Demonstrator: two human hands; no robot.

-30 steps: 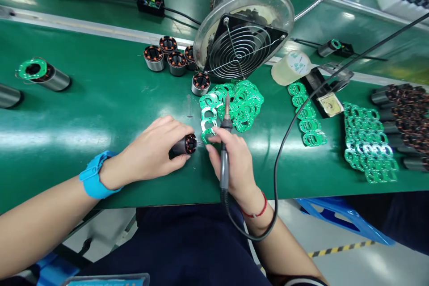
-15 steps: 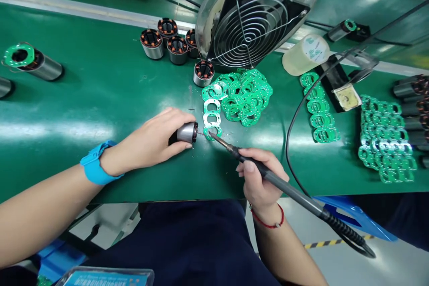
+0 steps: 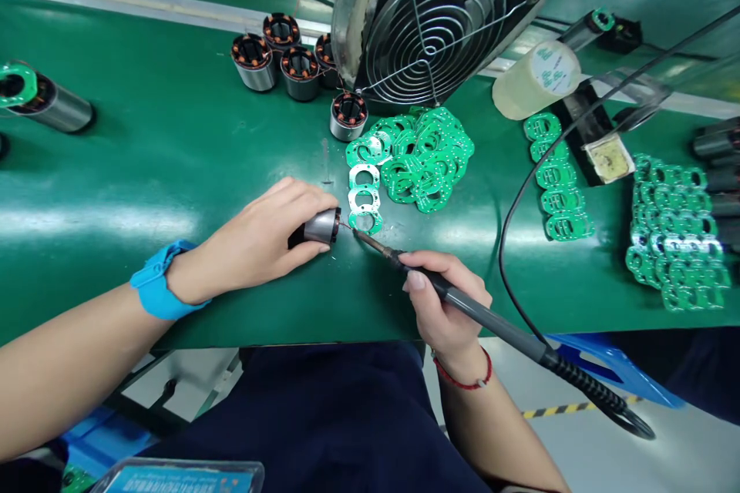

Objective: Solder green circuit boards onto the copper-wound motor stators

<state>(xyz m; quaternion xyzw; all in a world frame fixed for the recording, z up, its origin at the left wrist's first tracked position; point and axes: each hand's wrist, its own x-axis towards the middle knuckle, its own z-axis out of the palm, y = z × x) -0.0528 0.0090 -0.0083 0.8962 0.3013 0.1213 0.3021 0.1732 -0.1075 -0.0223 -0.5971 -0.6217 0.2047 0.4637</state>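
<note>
My left hand grips a motor stator, a silver cylinder lying on its side with its winding end facing right. A thin wire runs from that end toward the nearest ring-shaped circuit board. In my right hand is a soldering iron, held like a pen. Its tip meets the wire area at the left edge of that board; whether it touches the wire I cannot tell. Beyond lies a heap of green circuit boards, with a row of boards leading down from it.
Several upright stators stand at the back beside a fan with a wire guard. To the right are a tape roll, a sponge holder and stacked boards. The iron's cable loops over the bench.
The soldering iron's tip has shifted slightly left, closer to the stator's wire end. My left hand keeps its hold on the stator. The whole view has shifted a little.
</note>
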